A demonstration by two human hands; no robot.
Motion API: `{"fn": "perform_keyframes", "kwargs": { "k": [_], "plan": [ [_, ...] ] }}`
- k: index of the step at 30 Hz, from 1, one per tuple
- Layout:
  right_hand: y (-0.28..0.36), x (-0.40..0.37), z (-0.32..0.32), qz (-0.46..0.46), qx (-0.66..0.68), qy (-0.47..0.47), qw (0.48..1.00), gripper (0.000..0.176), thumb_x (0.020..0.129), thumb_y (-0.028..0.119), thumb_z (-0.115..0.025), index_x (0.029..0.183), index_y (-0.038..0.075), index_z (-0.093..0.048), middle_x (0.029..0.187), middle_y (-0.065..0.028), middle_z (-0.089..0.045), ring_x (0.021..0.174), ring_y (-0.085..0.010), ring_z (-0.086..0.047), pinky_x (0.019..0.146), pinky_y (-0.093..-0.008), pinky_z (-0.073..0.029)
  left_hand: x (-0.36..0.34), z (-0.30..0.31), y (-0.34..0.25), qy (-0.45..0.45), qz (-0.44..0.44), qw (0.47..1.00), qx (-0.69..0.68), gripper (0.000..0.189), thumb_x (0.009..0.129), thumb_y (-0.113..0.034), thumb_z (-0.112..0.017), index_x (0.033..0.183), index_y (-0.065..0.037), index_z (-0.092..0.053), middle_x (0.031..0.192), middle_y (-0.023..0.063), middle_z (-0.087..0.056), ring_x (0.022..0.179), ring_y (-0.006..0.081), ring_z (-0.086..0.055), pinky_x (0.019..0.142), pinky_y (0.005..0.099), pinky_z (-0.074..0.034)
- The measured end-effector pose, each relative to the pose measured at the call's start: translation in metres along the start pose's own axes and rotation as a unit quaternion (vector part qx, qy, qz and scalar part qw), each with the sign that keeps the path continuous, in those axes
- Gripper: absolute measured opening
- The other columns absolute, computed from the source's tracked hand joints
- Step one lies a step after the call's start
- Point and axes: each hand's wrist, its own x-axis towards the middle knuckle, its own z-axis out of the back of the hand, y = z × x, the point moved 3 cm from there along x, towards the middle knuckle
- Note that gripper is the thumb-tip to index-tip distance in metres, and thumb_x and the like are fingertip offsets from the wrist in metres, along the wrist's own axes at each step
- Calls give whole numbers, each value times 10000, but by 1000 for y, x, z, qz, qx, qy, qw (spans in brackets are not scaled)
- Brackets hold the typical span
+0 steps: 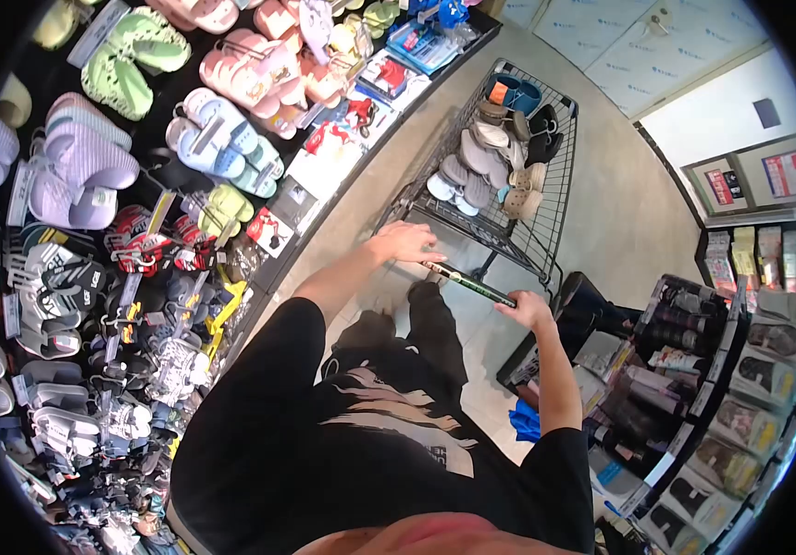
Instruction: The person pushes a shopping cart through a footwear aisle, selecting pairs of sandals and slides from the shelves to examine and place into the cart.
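In front of me stands a wire shopping cart (pixel 562 199), with its dark, green-lettered handle (pixel 468 282) running across it. My left hand (pixel 409 242) is closed over the left end of that handle, back of the hand upward. Around the right end my right hand (pixel 529 310) is wrapped, thumb along the bar. Several pairs of slippers and clogs lie in the cart: grey slippers (pixel 483 159), beige clogs (pixel 524 191), black clogs (pixel 544 135) and a teal pair (pixel 526 96) with an orange tag at the far end.
On the left a display wall holds many slippers, among them lilac ones (pixel 83 176), green ones (pixel 134 60) and blue ones (pixel 217 139). Shelves of packaged goods (pixel 662 370) stand close on the right. Beyond the cart are pale, film-covered doors (pixel 643 46) and grey floor (pixel 615 222).
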Motion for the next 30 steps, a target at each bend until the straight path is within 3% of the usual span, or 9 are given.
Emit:
{"fn": "perform_keyframes", "kwargs": {
  "k": [3,7,10,11,19,21,23,27,30],
  "plan": [
    [26,-19,-38,51,16,-39,998,633,847,637,-671,938,15,-749,804,-249,-696,837,-450,-679,782,-512,-531,-45,-3,1,12,11,1000,19,804,874,-809,-515,1238,-114,-690,1322,119,-636,1223,349,-613,1021,489,-495],
    [58,-43,-87,42,37,25,998,625,842,579,-714,1008,-23,-736,981,-318,-694,1027,-476,-649,837,-500,-523,-100,-23,6,97,-13,994,57,850,801,-895,-501,1075,-139,-775,1135,111,-736,1128,346,-664,962,495,-524],
    [14,-22,-178,110,155,18,982,420,900,377,-780,914,-37,-709,720,-88,-695,655,-161,-674,627,-339,-553,-141,-39,7,120,4,991,64,869,789,-908,-494,1011,-122,-791,1032,125,-761,1060,375,-683,915,510,-535],
    [36,-37,-178,92,185,91,974,340,936,310,-759,884,-20,-695,733,-61,-691,667,-130,-672,618,-299,-551,-151,-57,12,131,8,989,67,876,784,-908,-502,1013,-114,-791,1018,134,-762,1042,381,-687,897,518,-535],
    [84,-108,-245,95,285,107,948,376,929,325,-759,917,-48,-706,699,-71,-694,636,-132,-666,609,-300,-538,-253,-109,-11,111,32,991,62,801,824,-850,-519,981,-115,-793,960,155,-758,978,381,-703,822,520,-555],
    [100,-129,-251,36,324,152,933,314,933,276,-752,904,-33,-708,697,-70,-696,588,-131,-664,555,-290,-548,-269,-121,-14,9,60,998,-2,714,867,-794,-515,934,-141,-797,899,145,-755,944,368,-710,810,512,-559],
    [122,-152,-252,-12,274,167,947,287,926,261,-745,816,1,-695,602,-47,-646,533,-128,-634,461,-273,-489,-292,-130,-22,-8,64,998,12,681,888,-768,-505,918,-153,-798,884,137,-755,931,367,-712,810,511,-560],
    [130,-172,-293,39,134,50,989,391,871,324,-758,710,-19,-662,565,-77,-607,544,-155,-598,549,-349,-494,-329,-164,-24,-74,54,994,61,727,926,-733,-476,828,-85,-789,854,163,-753,890,386,-714,779,508,-566],
    [150,-204,-319,38,50,-16,998,406,857,367,-729,796,-34,-708,675,-206,-674,655,-342,-694,676,-455,-546,-367,-184,-39,-51,15,992,116,779,914,-758,-470,784,-55,-781,817,182,-745,861,394,-714,771,505,-570]
  ]
}}
